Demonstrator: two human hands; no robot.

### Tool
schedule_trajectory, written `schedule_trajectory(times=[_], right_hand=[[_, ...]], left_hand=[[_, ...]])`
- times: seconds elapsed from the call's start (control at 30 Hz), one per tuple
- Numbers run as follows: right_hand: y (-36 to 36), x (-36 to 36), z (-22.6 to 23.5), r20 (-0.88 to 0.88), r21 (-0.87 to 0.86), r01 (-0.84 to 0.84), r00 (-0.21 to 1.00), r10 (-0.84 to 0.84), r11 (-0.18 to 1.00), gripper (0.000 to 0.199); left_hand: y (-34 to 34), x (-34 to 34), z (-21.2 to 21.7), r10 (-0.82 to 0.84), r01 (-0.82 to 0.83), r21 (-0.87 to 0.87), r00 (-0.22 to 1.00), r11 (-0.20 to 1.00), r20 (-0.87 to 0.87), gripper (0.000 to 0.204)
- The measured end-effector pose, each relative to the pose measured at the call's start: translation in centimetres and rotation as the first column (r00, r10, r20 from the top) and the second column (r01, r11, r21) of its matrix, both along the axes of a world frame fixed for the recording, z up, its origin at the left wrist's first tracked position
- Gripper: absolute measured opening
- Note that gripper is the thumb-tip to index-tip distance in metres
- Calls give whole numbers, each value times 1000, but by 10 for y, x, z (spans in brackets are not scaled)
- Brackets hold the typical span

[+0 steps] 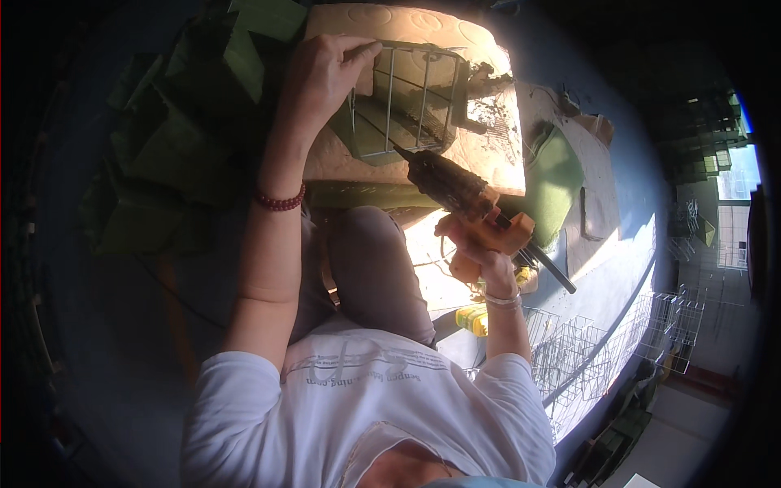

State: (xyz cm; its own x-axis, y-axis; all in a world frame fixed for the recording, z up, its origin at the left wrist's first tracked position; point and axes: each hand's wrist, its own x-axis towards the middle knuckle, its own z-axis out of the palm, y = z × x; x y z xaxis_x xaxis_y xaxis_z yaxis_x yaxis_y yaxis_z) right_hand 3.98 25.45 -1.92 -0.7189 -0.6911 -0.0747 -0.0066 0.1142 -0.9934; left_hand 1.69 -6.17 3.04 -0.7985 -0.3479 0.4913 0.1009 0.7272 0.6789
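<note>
In my right hand is an orange glue gun with a dark, crusted front end. Its thin nozzle points up and left, close to the near edge of a wire basket. The basket has metal bars and a green, felt-like lining. My left hand grips the basket's far left corner, thumb and fingers closed on the rim. Below the basket lies a tan cardboard sheet, smeared with dark residue on its right side. A dark stick juts from the back of the glue gun.
Folded green felt-like pieces are heaped at the left. Another green piece lies right of the cardboard. Several wire frames stand on the floor at lower right, near a yellow package. My knees are just below the work surface.
</note>
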Motion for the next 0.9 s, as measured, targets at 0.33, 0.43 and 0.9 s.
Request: schedule_trajectory(times=[0.33, 0.43, 0.9], right_hand=[[-13, -5, -14, -137, 35, -200, 970, 203, 979, 18], [-19, -5, -10, -123, 82, -220, 966, 229, 972, 19], [-15, 1, -15, -86, 81, -184, 978, 191, 980, 16]], left_hand=[[2, 7, 3, 57, -58, -39, 998, 998, -25, 25], [4, 4, -5, 45, -55, -61, 988, 997, -147, 23], [8, 2, -5, 40, -59, -124, 987, 991, -156, 19]])
